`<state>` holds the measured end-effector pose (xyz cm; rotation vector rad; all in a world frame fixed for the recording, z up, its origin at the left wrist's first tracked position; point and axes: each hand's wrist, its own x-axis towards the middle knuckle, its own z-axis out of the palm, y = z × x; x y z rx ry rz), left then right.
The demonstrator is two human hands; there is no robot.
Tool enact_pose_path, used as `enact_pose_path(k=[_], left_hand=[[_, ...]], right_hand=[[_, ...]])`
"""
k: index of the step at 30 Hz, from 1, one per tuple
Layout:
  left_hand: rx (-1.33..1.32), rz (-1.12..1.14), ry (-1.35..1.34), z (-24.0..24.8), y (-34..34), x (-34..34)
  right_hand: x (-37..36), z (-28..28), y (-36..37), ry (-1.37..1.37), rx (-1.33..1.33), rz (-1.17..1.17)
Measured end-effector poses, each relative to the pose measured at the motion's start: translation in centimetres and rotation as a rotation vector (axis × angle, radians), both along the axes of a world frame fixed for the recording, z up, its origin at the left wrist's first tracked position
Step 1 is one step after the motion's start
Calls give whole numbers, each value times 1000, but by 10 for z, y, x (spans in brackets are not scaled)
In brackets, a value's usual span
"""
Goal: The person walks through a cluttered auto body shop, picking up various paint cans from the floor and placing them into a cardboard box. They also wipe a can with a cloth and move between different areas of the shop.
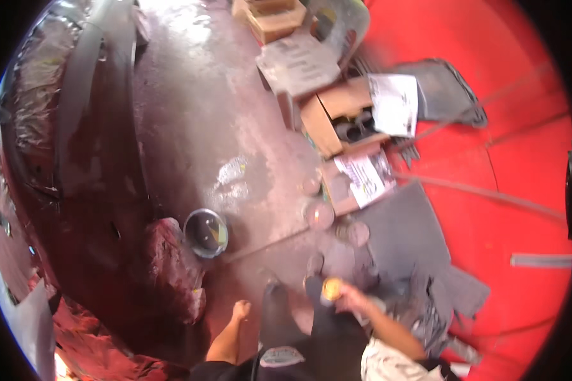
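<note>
My right hand (349, 298) grips a small round yellow-topped object (331, 289), like a little tub or a roll, above my dark-trousered leg. The object's exact kind is too blurred to tell. My left hand (241, 310) hangs low beside my other leg, its fingers curled in with nothing visible in them. Left of it, a dark car body (95, 127) fills that side, its window area covered with wrinkled film (39, 95). Crumpled reddish covering (171, 270) hangs by the wheel. A round bucket (206, 233) with liquid and a yellowish piece stands ahead of my left hand.
Several dusty cans (318, 214) stand on the floor ahead. Beyond them are an open cardboard box (324, 124) of dark containers, papers (394, 105) and a grey plastic chair (299, 62). Dark cloths (426, 305) and a grey sheet (400, 232) lie right, before a red wall (470, 38).
</note>
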<state>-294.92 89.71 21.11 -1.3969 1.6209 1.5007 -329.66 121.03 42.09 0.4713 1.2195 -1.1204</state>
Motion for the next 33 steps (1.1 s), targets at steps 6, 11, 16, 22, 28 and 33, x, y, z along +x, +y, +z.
enact_pose_path(k=[6, 11, 16, 22, 28, 33], left_hand=[[3, 216, -143, 65, -35, 85], [2, 258, 103, 97, -48, 20], [-118, 58, 385, 94, -45, -77], [20, 143, 315, 164, -70, -233], [-117, -131, 536, 168, -103, -375], [100, -109, 592, 185, -109, -567]], right_hand=[[-46, 59, -60, 212, 42, -28], [-51, 75, -88, 249, 26, 13], [-64, 75, -105, 224, -44, 35], [-106, 48, -90, 192, -27, -28], [-150, 42, -63, 169, 22, -106], [-160, 30, -53, 122, 25, -357]])
